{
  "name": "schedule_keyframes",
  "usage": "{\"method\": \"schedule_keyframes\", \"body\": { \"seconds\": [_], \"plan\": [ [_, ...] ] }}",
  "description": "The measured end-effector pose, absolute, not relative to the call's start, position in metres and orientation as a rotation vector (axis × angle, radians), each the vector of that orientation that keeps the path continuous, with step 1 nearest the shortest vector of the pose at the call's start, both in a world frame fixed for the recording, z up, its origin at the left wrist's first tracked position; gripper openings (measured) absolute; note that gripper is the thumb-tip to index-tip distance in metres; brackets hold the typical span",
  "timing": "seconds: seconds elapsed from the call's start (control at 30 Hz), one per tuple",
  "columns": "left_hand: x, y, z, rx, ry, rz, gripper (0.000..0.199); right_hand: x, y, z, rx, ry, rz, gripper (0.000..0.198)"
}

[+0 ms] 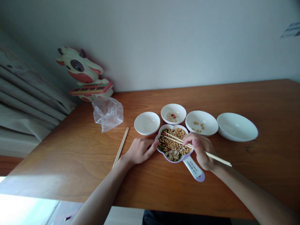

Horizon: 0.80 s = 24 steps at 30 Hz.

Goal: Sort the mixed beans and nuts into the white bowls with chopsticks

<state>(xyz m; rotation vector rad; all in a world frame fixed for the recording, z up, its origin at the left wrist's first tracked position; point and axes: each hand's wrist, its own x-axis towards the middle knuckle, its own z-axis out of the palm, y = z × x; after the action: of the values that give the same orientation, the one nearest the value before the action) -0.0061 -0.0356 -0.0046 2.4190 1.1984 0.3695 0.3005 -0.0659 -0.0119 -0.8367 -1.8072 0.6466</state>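
A lavender-rimmed, cloud-shaped dish with a handle sits on the table, filled with soybeans, pale flat seeds or nuts, a few red pieces and something dark green. My left hand rests on the table with curled fingers, its thumb pressed on the dish's left rim. Closed around a pair of light wooden chopsticks, my right hand hovers over the dish's right side. The chopstick tips lie over the soybeans at the upper left; I cannot tell whether they pinch anything.
Behind the dish stand a white bowl, a bowl with pale and red pieces, a bowl with several yellowish pieces and a larger bowl. Leftward are spare chopsticks, a plastic bag and a cow-shaped toy keyboard.
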Motion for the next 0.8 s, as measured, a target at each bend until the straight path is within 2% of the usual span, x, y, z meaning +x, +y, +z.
{"method": "schedule_keyframes", "body": {
  "seconds": [0.5,0.8],
  "plan": [
    [-0.0050,-0.0366,-0.0019,2.398,1.179,0.377,0.056,0.3003,-0.0630,-0.0102,-0.766,-1.997,0.443,0.029],
    [-0.0059,-0.0354,-0.0035,2.398,1.180,0.372,0.056,0.3019,-0.0643,-0.0095,-0.741,-1.940,0.442,0.034]
  ]
}}
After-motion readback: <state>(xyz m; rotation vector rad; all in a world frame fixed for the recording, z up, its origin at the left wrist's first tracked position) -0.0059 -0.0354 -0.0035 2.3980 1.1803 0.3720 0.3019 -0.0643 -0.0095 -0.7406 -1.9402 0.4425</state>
